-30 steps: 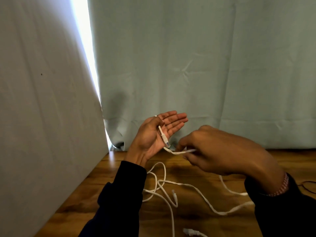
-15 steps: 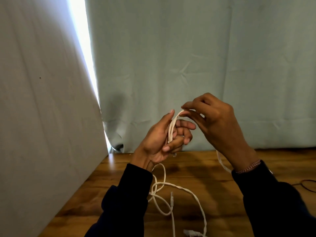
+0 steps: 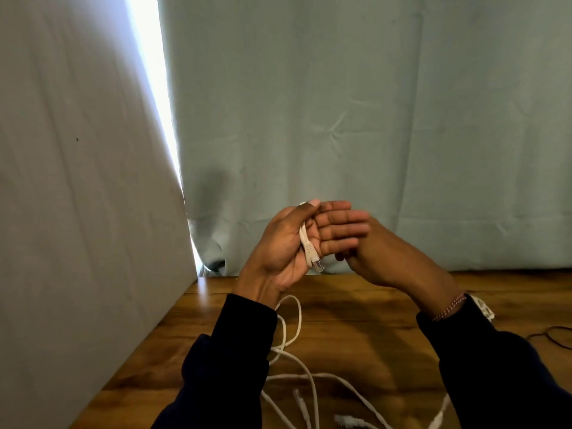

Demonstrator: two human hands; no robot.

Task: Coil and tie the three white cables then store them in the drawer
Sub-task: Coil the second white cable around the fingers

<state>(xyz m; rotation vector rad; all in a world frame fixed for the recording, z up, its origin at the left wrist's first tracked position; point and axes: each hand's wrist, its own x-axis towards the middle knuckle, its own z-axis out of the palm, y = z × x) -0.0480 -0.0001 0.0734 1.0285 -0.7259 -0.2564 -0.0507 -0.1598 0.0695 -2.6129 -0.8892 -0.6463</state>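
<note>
Cables, white ones, are the business at hand, and one of them (image 3: 305, 235) lies across the palm of the left hand (image 3: 297, 246), its clear plug (image 3: 317, 265) hanging just below the heel of the palm. The thumb lies over the cable near the top while the fingers (image 3: 343, 224) reach out almost straight toward the right, so the thumb alone pins it in place.

Just beside it, the right hand (image 3: 393, 258) sits behind and below those fingers; its own fingertips are hidden, so I cannot tell whether it holds a strand or nothing at all.

Below, the loose cable loops (image 3: 297, 357) trail over the wooden counter (image 3: 356, 329) between the two dark sleeves, with more plugs (image 3: 298, 399) near the bottom edge. A thin dark wire (image 3: 554, 335) rests at the far right. No drawer is in view.

My judgement is that coiling has barely begun. The likeliest trouble: with only a thumb on the cable, a tug from the trailing length could slip the plug end out and undo the first wrap. The loops below cross one another, so pulling slack may drag up a tangle or a second cable with it.
</note>
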